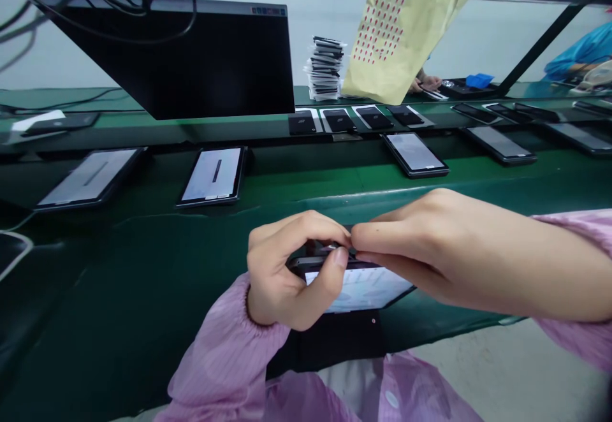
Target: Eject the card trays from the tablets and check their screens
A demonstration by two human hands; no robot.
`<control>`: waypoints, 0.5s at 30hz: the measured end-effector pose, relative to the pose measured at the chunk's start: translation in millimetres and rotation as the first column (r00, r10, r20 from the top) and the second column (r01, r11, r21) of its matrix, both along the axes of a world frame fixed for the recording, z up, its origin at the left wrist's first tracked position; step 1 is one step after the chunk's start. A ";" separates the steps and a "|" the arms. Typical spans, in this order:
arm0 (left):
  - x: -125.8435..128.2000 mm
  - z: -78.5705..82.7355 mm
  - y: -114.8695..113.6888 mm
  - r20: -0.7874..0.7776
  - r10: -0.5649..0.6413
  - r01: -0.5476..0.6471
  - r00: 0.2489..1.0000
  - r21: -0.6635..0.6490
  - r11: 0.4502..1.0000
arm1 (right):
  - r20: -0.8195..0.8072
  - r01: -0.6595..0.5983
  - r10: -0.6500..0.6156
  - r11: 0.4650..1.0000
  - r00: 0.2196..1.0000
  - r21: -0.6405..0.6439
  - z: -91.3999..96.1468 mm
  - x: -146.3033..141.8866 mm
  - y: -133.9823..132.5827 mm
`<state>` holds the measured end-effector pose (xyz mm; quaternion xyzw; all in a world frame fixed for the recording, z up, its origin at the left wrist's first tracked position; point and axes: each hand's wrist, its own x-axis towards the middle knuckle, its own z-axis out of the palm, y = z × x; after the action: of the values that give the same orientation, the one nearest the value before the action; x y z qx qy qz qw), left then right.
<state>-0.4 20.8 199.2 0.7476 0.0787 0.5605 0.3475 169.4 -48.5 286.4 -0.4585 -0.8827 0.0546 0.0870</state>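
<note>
A tablet with a lit white screen is tilted up at the bench's near edge, directly before me. My left hand is closed around its upper edge, thumb on the front and fingers curled over behind. Against that same edge, my right hand is pinched closed, its fingertips meeting those of my left hand. Whatever sits between the right fingertips is hidden. A small dark, shiny bit shows under the left fingers, too small to name. Below the tablet lies a black flat piece.
More lit tablets lie on the green bench, including one tablet at left and another tablet at right. Behind are a monitor, a stack of dark, white-edged pieces and a hanging yellow sheet. Co-workers' hands appear at far right.
</note>
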 end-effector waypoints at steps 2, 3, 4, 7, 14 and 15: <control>0.1 -0.7 0.3 0.004 0.001 -0.002 1.000 0.006 1.000 | -0.003 0.013 -0.013 1.000 1.000 0.008 1.0 0.6 0.1; 0.2 -0.9 0.4 0.004 0.003 -0.003 1.000 0.011 1.000 | -0.007 0.025 -0.025 1.000 1.000 0.011 1.4 1.3 0.1; 0.3 -0.9 0.5 -0.001 0.007 -0.007 1.000 0.013 1.000 | -0.015 0.038 -0.038 0.999 0.999 0.011 1.7 2.2 0.0; 0.7 0.5 0.1 -0.019 0.018 -0.018 1.000 0.002 1.000 | -0.060 0.072 -0.072 0.997 0.996 0.002 0.3 4.6 -0.2; -6.7 -13.1 7.7 0.034 -0.070 0.075 0.997 -0.150 0.986 | -0.185 0.069 -0.068 0.998 0.980 0.003 7.4 4.9 2.3; -8.6 -21.5 10.6 0.053 -0.103 0.112 0.993 -0.209 0.971 | -0.261 0.086 -0.077 0.996 0.962 0.021 8.4 10.0 1.7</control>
<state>-9.0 31.3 177.8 0.6976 0.0898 0.5448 0.4566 179.4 -46.8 294.7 -0.4818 -0.8449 0.0965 0.2116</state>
